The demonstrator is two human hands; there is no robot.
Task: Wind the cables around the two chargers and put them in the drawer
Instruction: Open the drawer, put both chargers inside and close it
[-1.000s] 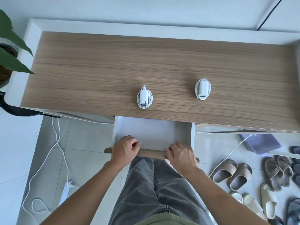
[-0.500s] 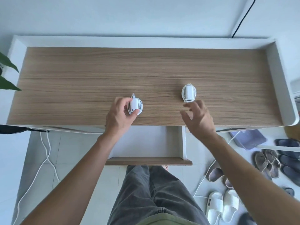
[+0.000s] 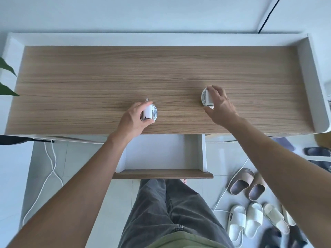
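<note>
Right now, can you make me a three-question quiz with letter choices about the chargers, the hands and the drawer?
1. Where are the chargers?
A. on the wooden desktop
B. in the drawer
C. on the floor

2. How many chargers are there?
A. one
B. two
C. three

3. The drawer is:
A. shut
B. pulled out
C. removed

Answers:
A: the left charger and the right charger lie on the wooden desktop.
B: the left hand grips one, the right hand the other.
B: the drawer sticks out below the desktop.

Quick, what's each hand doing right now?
Left hand: gripping the left charger.
Right hand: fingers curled round the right charger.
</note>
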